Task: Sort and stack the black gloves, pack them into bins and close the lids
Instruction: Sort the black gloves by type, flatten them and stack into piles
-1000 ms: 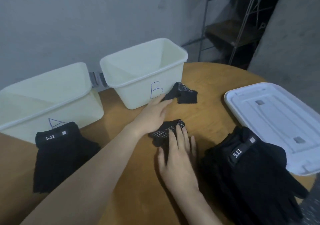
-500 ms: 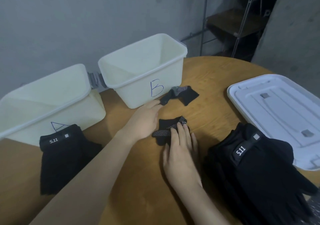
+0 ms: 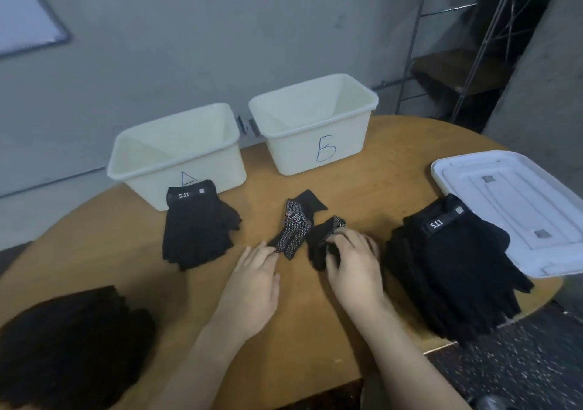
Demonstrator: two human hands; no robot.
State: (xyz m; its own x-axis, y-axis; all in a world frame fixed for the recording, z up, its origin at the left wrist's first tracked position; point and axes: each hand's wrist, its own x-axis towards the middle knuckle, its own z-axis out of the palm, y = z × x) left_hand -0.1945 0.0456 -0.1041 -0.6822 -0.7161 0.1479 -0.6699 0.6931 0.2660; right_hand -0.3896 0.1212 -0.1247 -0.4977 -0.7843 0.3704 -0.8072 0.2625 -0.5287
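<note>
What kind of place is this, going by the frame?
Probably a storeroom or back-room sorting station, not a home: bare concrete wall, metal shelving rack, and hand-lettered bin A and bin B on a round wooden table.

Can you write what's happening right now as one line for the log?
left hand: pinching dotted glove | right hand: gripping second glove | bins A, B: open | lid: off

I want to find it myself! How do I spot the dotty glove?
Look at the round wooden table, in front of the white bin marked B. The dotty glove lies mid-table by the hands; only it has white dots, while the other gloves are plain black.
</note>
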